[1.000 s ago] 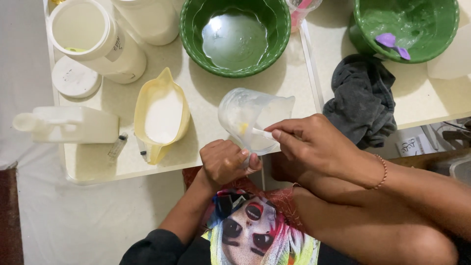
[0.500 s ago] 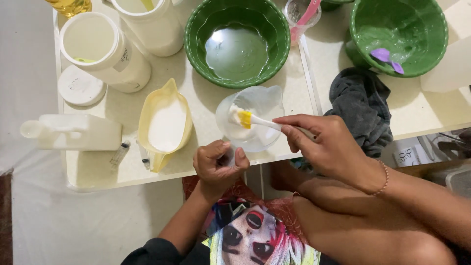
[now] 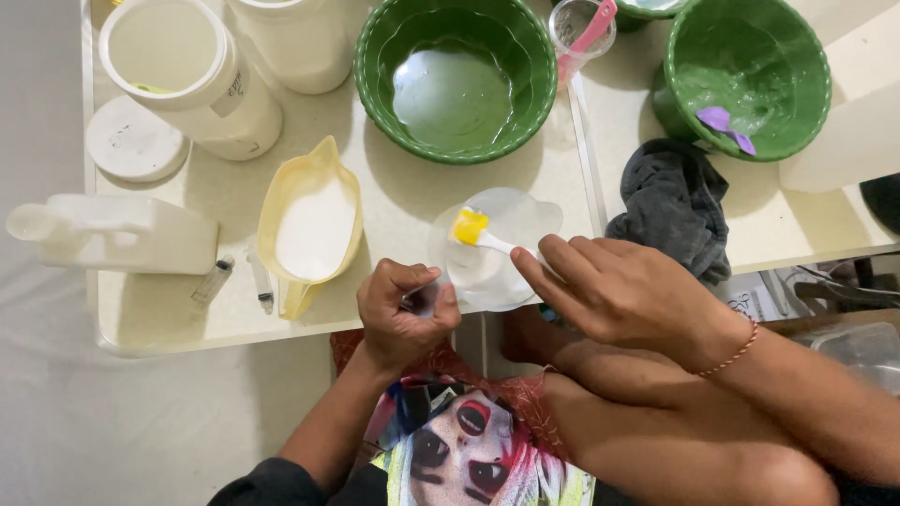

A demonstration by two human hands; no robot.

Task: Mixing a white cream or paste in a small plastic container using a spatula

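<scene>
Two green bowls [image 3: 457,80] [image 3: 750,80], one cream jug of white liquid [image 3: 312,225], two white tubs [image 3: 183,75] and two small syringes [image 3: 234,281] stand on the pale table [image 3: 394,187]. At its near edge the left hand [image 3: 405,314] is curled tight on the handle of one clear measuring cup [image 3: 492,248], while the right hand [image 3: 619,286] pinches a yellow-tipped spatula [image 3: 473,230] whose head sits inside it. The cup seems to overhang the edge slightly, with bare tabletop just beyond it and a dark rag [image 3: 670,206] close on the right.
</scene>
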